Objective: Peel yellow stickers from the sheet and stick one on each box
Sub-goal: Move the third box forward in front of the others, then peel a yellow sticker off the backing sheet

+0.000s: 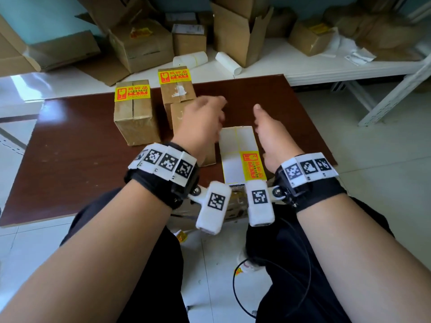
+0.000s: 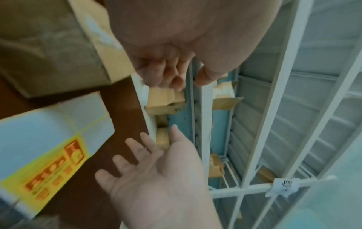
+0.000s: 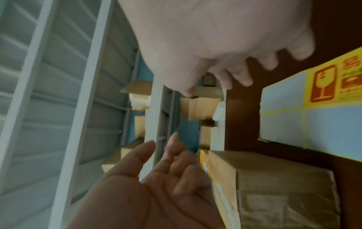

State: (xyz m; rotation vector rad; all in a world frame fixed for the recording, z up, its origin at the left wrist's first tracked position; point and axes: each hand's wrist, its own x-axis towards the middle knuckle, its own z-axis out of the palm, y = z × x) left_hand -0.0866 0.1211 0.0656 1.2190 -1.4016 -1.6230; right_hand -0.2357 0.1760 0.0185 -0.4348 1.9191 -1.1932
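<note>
Both of my hands hover over the brown table, palms facing each other, holding nothing. My left hand (image 1: pixel 205 115) (image 2: pixel 172 74), fingers loosely bent, hangs over a plain cardboard box (image 1: pixel 184 122) (image 3: pixel 278 193) whose top it mostly hides. Right of it, my right hand (image 1: pixel 263 127) (image 3: pixel 245 69) has its fingers spread. Between them lies the white sticker sheet (image 1: pixel 235 145) (image 2: pixel 58 124) (image 3: pixel 290 120), with one yellow sticker (image 1: pixel 253 165) (image 2: pixel 49 167) (image 3: pixel 336 80) left on its near right part. A left box (image 1: pixel 134 115) and a rear box (image 1: pixel 178 89) each carry a yellow label on top.
The table (image 1: pixel 70 159) ends just behind the boxes. Beyond it a white shelf (image 1: pixel 326 66) carries open cartons (image 1: pixel 238 31) and white paper rolls (image 1: pixel 190 59). A white metal rack frame (image 1: pixel 396 89) stands to the right on the tiled floor.
</note>
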